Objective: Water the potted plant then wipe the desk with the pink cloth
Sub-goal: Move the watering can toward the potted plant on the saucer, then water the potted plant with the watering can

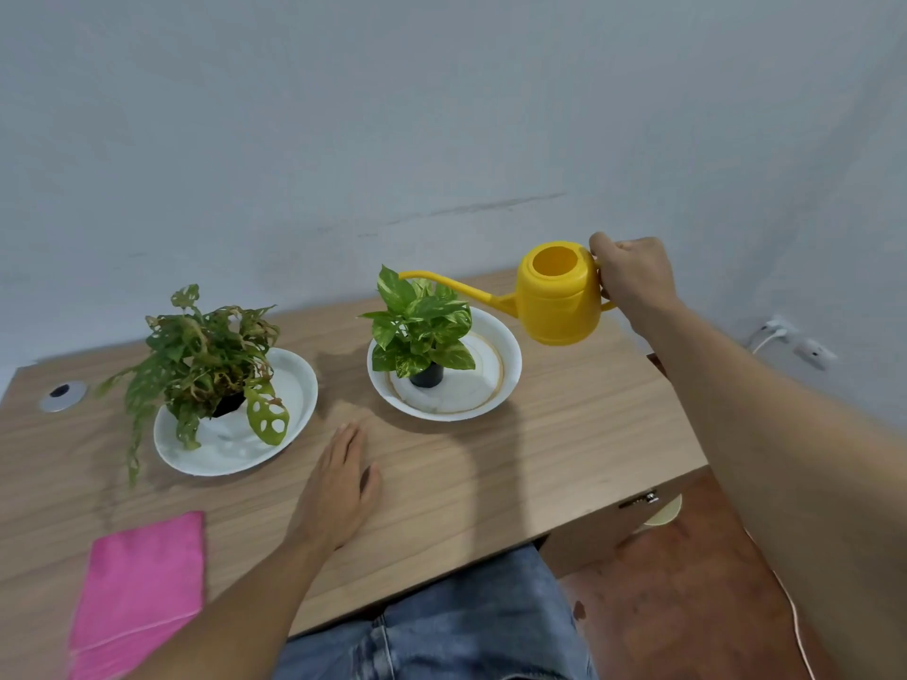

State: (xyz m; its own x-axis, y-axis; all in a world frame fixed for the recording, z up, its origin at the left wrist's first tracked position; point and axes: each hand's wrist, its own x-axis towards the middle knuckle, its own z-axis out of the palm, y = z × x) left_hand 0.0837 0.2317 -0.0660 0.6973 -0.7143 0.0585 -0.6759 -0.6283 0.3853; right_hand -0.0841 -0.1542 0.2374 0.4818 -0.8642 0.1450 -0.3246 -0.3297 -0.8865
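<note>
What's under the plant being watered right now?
The black pot stands in a white dish on the desk. Leaves cover the soil, so I cannot see whether it is wet.

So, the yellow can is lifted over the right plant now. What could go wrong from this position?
1. The spout tip reaches past the leaves of the pothos, so water may miss the small black pot and land in the white dish or on the desk.
2. The right hand holds the watering can only by its handle; a quick tilt could spill.

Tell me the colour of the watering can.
Yellow all over; the watering can shows clearly in the head view.
</note>
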